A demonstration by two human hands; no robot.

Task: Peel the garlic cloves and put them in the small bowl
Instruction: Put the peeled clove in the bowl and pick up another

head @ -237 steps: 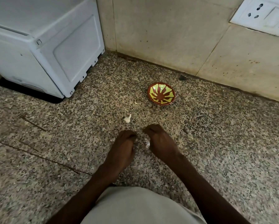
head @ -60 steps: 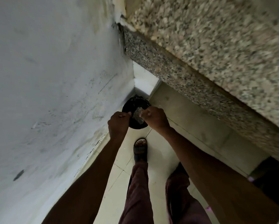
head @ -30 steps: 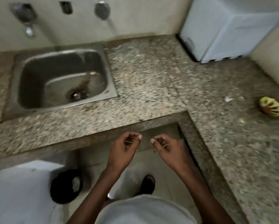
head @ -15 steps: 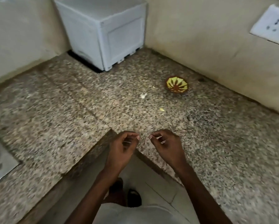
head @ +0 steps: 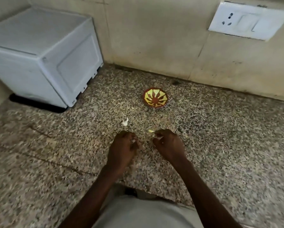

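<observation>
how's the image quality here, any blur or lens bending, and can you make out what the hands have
Head view: dim, flat light, soft overall. Wide-angle bending shows in the slanted socket plate and white appliance. The small bowl and garlic clove on the counter read clearly. Left hand and right hand have curled fingers with pale bits at the tips, too smeared to identify.

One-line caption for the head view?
Both hands over the counter; garlic clove and bowl beyond.

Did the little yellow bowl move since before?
No. The bowl sits in the same place as 7.9 s ago: near the wall, right of the white box, beyond the white garlic clove.
</observation>
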